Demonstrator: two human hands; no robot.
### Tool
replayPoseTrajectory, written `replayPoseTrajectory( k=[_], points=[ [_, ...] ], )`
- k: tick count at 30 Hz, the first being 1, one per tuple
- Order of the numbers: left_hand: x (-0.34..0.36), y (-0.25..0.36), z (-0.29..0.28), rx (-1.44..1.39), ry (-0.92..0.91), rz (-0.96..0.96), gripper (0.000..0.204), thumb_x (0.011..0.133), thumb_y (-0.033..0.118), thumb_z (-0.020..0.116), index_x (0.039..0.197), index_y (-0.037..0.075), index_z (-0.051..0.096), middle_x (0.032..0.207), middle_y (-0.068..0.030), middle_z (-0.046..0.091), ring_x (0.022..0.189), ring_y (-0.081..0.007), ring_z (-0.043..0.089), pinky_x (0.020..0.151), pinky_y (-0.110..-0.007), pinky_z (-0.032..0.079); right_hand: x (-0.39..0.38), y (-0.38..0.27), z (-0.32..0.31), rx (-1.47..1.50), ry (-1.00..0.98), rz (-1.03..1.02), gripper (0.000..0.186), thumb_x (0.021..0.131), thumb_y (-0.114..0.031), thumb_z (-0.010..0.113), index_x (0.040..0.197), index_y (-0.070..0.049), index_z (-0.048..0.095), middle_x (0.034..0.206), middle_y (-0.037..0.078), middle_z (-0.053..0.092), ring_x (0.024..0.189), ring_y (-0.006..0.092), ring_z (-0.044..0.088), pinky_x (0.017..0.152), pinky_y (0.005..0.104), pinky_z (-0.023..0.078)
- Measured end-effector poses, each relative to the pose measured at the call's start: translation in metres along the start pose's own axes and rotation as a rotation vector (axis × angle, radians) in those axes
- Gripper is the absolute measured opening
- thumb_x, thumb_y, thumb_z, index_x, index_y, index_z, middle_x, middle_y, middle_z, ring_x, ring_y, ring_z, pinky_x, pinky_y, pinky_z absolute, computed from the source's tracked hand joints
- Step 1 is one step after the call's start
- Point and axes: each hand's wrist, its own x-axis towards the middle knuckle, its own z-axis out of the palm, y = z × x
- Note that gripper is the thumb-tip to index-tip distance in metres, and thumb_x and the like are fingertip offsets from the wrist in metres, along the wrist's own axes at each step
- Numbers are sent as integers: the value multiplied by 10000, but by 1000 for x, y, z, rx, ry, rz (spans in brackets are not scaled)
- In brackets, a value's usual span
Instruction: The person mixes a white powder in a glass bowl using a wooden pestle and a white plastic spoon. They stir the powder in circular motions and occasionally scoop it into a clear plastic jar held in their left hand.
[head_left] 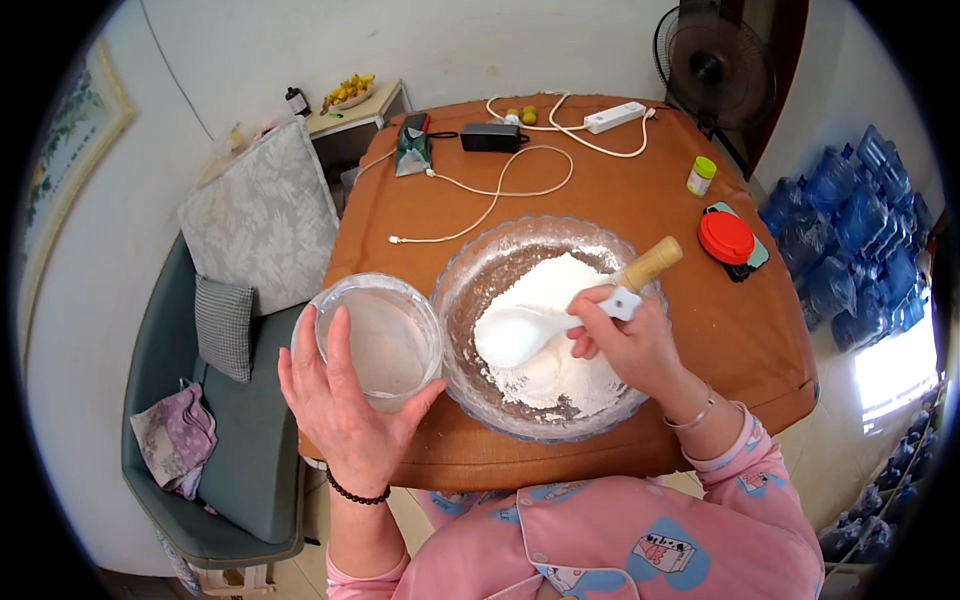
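A large clear glass bowl (pixel 462 392) with a scalloped rim stands near the table's front edge. White flour (pixel 570 280) is heaped in it. My right hand (pixel 625 345) grips a white spoon (pixel 515 335) by its handle, with the spoon's broad bowl at the flour. Just left of the big bowl is a clear round container (pixel 428 340), dusted pale inside. My left hand (pixel 350 415) holds this container at its near side, thumb and fingers spread around the rim. A wooden handle (pixel 652 262) sticks out over the big bowl's right rim; its other end is hidden.
On the brown-covered table (pixel 630 190) lie a white cable (pixel 500 192), a black box (pixel 492 137), a power strip (pixel 614 117), a green-lidded jar (pixel 702 175) and a red round lid (pixel 726 237). A green sofa (pixel 240 460) stands left, blue water jugs (pixel 850 220) right.
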Motion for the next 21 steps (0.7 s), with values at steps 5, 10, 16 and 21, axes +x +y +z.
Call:
replayPoseTrajectory(
  k=[5, 10, 16, 21],
  points=[
    [-1, -1, 0, -39, -33, -24, 1006, 620, 632, 774, 1390, 92, 418, 1375, -234, 461, 1255, -373, 472, 1033, -588, 319, 16, 6, 13, 45, -31, 50, 199, 965, -164, 563, 954, 24, 626, 731, 80, 653, 627, 109, 647, 542, 231, 520],
    [-1, 1, -1, -29, -31, -29, 1009, 616, 618, 784, 1387, 76, 423, 1367, -224, 475, 1242, -381, 482, 1031, -583, 323, 11, 6, -4, -82, 14, 168, 188, 959, -157, 569, 936, 21, 624, 729, 77, 649, 620, 110, 644, 539, 233, 519],
    [0, 0, -3, -33, -20, -19, 1017, 609, 595, 797, 1384, 48, 429, 1352, -206, 501, 1222, -399, 494, 1031, -567, 334, -8, 7, -26, -164, 17, 64, 162, 936, -143, 601, 943, 13, 647, 720, 76, 661, 615, 124, 652, 564, 247, 524],
    [-1, 0, -3, -14, -22, -11, 1022, 610, 602, 793, 1388, 50, 426, 1349, -205, 504, 1219, -396, 497, 1032, -565, 337, -24, 0, -36, -472, 33, -327, 96, 888, -104, 651, 933, -20, 654, 710, 96, 650, 633, 208, 673, 584, 297, 521]
  ],
)
